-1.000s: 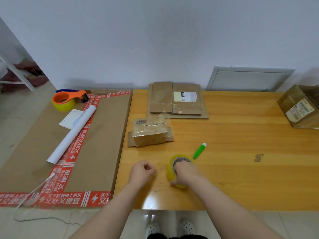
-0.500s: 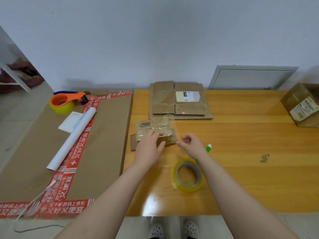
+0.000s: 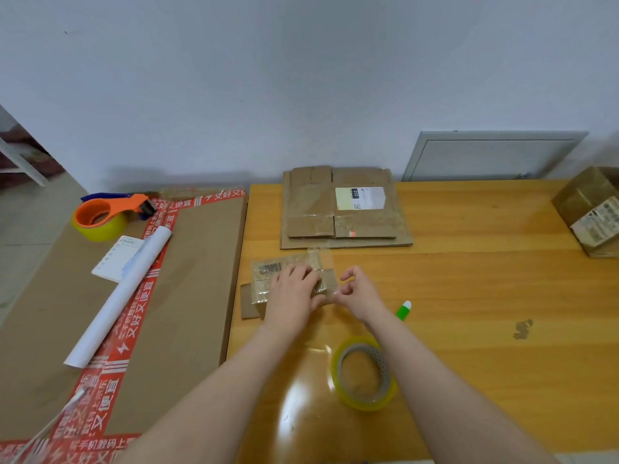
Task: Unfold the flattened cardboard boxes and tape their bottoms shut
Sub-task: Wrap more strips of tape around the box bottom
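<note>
Left grip (image 3: 291, 296) released, flat atop barcode-labelled flattened box (image 3: 268, 272); right grip (image 3: 361, 293) tight on clear tape strip (image 3: 326, 259).

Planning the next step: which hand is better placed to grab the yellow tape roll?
Probably right. The tape roll lies nearer the right hand; the left hand rests on the small box.
</note>
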